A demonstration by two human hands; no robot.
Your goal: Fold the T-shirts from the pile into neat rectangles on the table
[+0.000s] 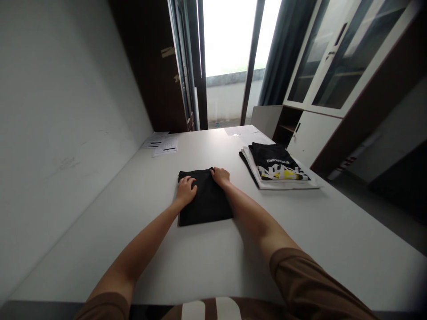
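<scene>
A black garment (207,202), folded into a neat rectangle, lies flat on the white table in front of me. On its left side rests my left hand (187,190), palm down, with the fingers apart and slightly bent. My right hand (220,176) is at the far right corner, its fingers closed on the edge of the cloth. The garment's exact kind cannot be made out from this folded side. To the right, apart from both hands, sits a stack of folded clothes; its top piece is a black T-shirt (273,161) with white and yellow print.
The white table (133,204) runs along a wall on the left. Printed papers (166,146) lie at its far left, and a pale sheet (240,130) lies at the far edge. Beyond stand a window and dark curtain (283,53). A glass-door cabinet (328,58) is at right.
</scene>
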